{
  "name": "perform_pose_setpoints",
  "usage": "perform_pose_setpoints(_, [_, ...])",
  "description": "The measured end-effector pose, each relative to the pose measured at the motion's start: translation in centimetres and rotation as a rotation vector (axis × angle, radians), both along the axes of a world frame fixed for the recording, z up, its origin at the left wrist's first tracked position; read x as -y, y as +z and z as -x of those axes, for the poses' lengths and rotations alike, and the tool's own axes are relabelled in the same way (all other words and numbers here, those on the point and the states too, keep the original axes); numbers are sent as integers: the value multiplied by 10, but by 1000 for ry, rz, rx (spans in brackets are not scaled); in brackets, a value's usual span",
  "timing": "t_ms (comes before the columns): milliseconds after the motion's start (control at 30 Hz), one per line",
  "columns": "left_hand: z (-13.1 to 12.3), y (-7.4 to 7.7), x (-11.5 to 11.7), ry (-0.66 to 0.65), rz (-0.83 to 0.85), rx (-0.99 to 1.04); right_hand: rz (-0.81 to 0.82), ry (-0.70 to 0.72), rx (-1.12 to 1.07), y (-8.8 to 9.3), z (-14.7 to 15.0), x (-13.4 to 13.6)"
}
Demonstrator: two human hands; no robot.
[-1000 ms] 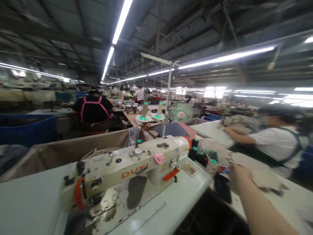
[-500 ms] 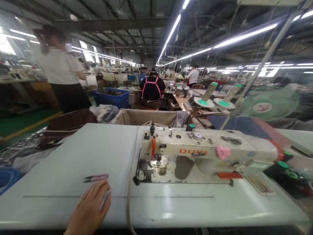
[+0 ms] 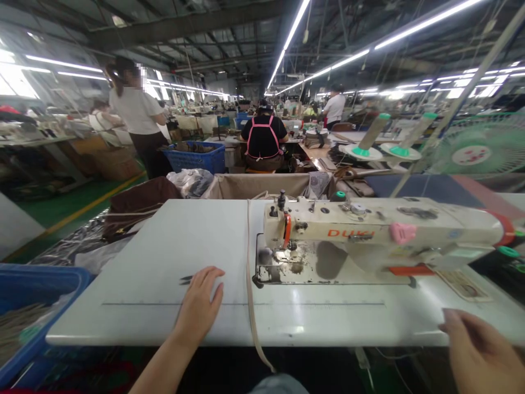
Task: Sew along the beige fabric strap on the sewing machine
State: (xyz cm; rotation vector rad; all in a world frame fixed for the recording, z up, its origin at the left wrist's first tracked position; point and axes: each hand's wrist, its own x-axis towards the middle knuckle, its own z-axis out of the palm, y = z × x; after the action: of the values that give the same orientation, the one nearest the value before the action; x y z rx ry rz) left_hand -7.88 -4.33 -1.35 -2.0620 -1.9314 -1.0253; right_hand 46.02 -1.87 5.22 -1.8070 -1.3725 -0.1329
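My left hand [image 3: 199,303] lies over the thread snips on the white table [image 3: 156,246], fingers stretched out and thumb apart. Only the dark blades of the thread snips [image 3: 186,279] show, to the left of the hand; their handles are hidden under it. My right hand [image 3: 479,347] is at the table's front right edge, fingers curled and fingertips together; whether anything is between them I cannot make out. A white sewing machine [image 3: 385,230] stands between the hands and beyond them. A beige strip [image 3: 251,295] runs across the table and hangs over its front edge.
A blue basket [image 3: 77,279] stands at the left. Behind the table are a fabric-lined bin [image 3: 262,186], thread cones [image 3: 373,134] and a green fan [image 3: 471,153]. One person [image 3: 262,137] sits ahead; another [image 3: 137,115] stands at the left.
My left hand has moved onto the thread snips, covering their pink handles. My right hand has come into view at the lower right. The view has shifted, showing more of the blue basket.
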Motion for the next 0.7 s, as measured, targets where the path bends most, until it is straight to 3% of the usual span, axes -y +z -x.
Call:
perform_pose_setpoints(100, [12,3,0,76,1,-40,69,121,-103,2,47,1])
perform_pose_setpoints(200, [31,9,4,163,-11,-68,-61,286,35,7,83,-4])
perform_pose_setpoints(300, [37,16,7,169,13,-8,-189,334,188,12,98,-10])
perform_pose_setpoints(400, [14,23,8,86,139,91,-231,354,271,13,109,-13])
perform_pose_setpoints(500, [-31,31,5,37,327,144,-201,416,273,7,126,-11])
perform_pose_setpoints(600, [-71,40,-3,77,474,119,-221,523,304,-4,137,-8])
perform_pose_setpoints(700, [-91,45,-14,115,540,44,-275,579,350,-10,124,-15])
